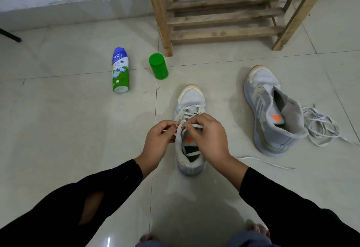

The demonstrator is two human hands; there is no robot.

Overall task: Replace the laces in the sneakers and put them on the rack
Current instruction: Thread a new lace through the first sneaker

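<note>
my left hand [158, 139] and right hand [208, 135] both pinching the white lace [195, 125] over the near sneaker [191, 96], sat on the floor [78, 129] right in front of me, other sneaker [270, 114] (unlaced) off to the right, wooden rack [224, 18] behind

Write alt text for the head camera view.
The left hand and right hand pinch a white lace on a grey sneaker on the floor. A second, unlaced sneaker lies to the right by loose laces, near a wooden rack.
</note>
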